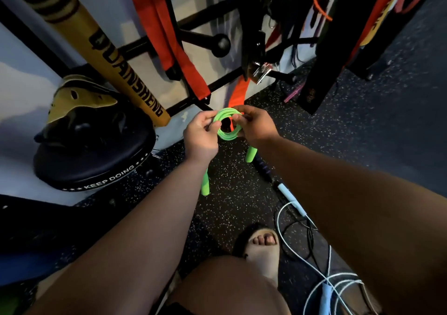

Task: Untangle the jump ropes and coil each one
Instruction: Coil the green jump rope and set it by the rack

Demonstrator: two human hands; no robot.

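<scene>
1. The green jump rope (228, 127) is wound into a small tight coil and held up in the air mid-view, out on the far side and well above the speckled floor (232, 193). My guess is that holding it up keeps the loops from snagging on the other ropes down there.
2. The left hand (200, 134) pinches the left side of the coil and the right hand (257, 127) pinches the right side. Both hands are clenched on the rope with nothing released. Gripping from both sides probably stops the loops springing open.
3. Relative to the fingers (242, 119), the coil sits right between the two hands. The loops run through the fingertips and the hole in the middle is open.
4. The two green handles (205, 184) dangle loose below the hands, one under each wrist, and nobody's holding them. I'd say the ends aren't tucked in yet.
5. The light blue jump rope (294, 204) lies on the floor at near right, crossed with a black rope (311, 242). That pair looks not yet untangled.
</scene>
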